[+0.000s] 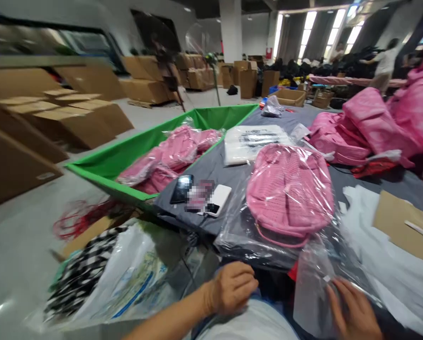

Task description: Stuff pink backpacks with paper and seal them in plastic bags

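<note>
A pink knitted bag (289,189) lies inside a clear plastic bag (254,236) on the grey table (214,165) in front of me. My right hand (353,311) rests at the bottom right, fingers pinched on the open flap of the clear plastic bag near a small white sticker (326,278). My left hand (232,288) sits at the near edge of the table, fingers curled under the clear bag's lower edge; what they hold is hidden.
A green bin (101,165) at the left holds several bagged pink bags (176,153). Phones (200,193) lie on the table's left edge. A stack of flat plastic bags (250,141), a pink pile (374,123), white paper and cardboard (399,226) surround it. Cardboard boxes (55,118) line the floor.
</note>
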Demonstrator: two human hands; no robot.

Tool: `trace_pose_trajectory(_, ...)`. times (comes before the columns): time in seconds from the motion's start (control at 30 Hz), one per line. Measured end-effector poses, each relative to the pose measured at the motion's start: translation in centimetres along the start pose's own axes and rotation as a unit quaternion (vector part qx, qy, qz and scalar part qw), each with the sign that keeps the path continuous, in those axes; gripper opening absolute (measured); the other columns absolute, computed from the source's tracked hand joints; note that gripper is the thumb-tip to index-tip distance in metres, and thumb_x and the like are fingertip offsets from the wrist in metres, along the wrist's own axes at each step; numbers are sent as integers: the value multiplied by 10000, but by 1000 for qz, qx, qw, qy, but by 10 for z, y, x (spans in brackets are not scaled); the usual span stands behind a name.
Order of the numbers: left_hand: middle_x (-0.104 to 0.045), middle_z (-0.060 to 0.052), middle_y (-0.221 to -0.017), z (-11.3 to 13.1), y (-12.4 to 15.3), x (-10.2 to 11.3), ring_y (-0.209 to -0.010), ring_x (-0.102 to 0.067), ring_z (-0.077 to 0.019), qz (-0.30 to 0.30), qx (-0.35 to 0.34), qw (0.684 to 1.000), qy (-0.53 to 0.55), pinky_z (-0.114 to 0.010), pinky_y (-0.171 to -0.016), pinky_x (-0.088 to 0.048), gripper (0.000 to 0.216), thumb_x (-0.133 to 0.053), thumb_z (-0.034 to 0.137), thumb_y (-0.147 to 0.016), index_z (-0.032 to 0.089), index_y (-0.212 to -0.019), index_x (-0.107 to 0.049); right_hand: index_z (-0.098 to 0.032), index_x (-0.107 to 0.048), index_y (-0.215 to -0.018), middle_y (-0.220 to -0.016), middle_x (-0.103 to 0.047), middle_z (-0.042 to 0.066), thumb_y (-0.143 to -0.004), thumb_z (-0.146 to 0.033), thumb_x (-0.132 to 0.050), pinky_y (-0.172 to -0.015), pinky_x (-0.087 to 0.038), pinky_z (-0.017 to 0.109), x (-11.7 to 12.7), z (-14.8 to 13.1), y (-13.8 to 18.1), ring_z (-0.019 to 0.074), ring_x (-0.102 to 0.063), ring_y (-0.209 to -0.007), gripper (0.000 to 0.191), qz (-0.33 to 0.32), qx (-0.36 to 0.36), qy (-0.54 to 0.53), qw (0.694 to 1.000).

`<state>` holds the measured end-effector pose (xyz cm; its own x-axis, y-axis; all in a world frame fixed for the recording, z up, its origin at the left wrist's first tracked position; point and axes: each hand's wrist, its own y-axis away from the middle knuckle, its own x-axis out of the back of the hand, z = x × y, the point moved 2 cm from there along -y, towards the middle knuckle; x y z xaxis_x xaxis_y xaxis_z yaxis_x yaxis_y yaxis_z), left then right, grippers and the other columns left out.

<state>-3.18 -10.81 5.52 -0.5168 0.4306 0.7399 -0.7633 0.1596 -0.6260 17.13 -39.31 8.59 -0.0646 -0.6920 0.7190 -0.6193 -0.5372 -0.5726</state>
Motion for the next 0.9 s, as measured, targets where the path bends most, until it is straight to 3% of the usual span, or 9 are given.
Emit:
trace_pose_trajectory(0.1,-737,-128,-1172,32,-32,-51,-1060,-700,-220,-72,120,977,160,-369,-926,-594,382,-434,283,-1032,188,-1370,-584,-225,-709,-1099,-996,-696,103,-1050,-446,-468,-821,-552,411,-3,-27,-21,258,-661,-897,331,10,25,40,999)
trace_pose_trajectory(0.17,-742,-112,-1156,34,-54,-77,-1039,-711,-213,-72,243,931,262,-375,-941,-587,406,-416,335,-1047,205,-1404,-560,-217,-702,-1103,-969,-678,92,-1062,-383,-457,-792,-556,394,-4,-34,-26,244,-647,-883,298,6,13,66,998)
trace_pose_trajectory(0.27,-736,-46,-894,31,-81,-104,-681,-690,-162,-59,353,859,367,-322,-736,-599,423,-365,356,-1054,180,-1380,-570,-211,-671,-1192,-1038,-668,97,-1068,-325,-432,-831,-575,373,-10,-37,-14,233,-656,-964,293,-22,-14,41,999)
trace_pose_trajectory(0.33,-704,-32,-845,30,-94,-112,-533,-616,-132,-88,362,843,388,-290,-613,-564,400,-353,317,-1040,163,-1293,-622,-215,-607,-1327,-1164,-658,123,-1056,-362,-452,-907,-577,408,-19,-38,1,257,-648,-1087,345,-37,-31,32,998)
trace_pose_trajectory(0.43,-704,-55,-969,27,-107,-110,-628,-667,-137,-154,287,893,311,-268,-635,-560,344,-374,200,-1006,194,-1169,-676,-227,-454,-1500,-1354,-593,166,-989,-446,-569,-1009,-531,527,-34,-37,20,329,-575,-1258,568,-45,-63,62,995)
trace_pose_trajectory(0.5,-697,-93,-1156,22,-116,-104,-864,-722,-185,-173,167,955,173,-291,-757,-583,344,-404,142,-992,211,-1223,-650,-222,-385,-1546,-1438,-540,189,-913,-429,-669,-1042,-493,592,-42,-34,28,375,-531,-1309,724,-49,-78,84,992)
trace_pose_trajectory(0.57,-674,-123,-1279,15,-124,-99,-1103,-691,-232,-178,43,981,58,-345,-925,-569,382,-431,101,-985,201,-1318,-590,-206,-372,-1550,-1477,-507,213,-828,-343,-744,-1044,-479,628,-48,-32,33,412,-518,-1318,823,-53,-78,103,990)
trace_pose_trajectory(0.77,-623,-135,-1425,3,-155,-105,-1431,-478,-283,-194,-303,933,-29,-462,-1179,-419,429,-490,148,-1022,152,-1452,-487,-187,-504,-1437,-1422,-561,220,-813,-212,-699,-1010,-539,592,-54,-37,50,395,-550,-1311,654,-31,-72,92,993)
trace_pose_trajectory(0.9,-700,-176,-1287,3,-167,-122,-1330,-588,-272,-197,-352,915,-9,-473,-1167,-439,319,-504,131,-1014,95,-1318,-592,-209,-584,-1351,-1257,-687,137,-952,-238,-580,-978,-589,448,-31,-39,53,273,-662,-1182,400,18,-45,-8,999)
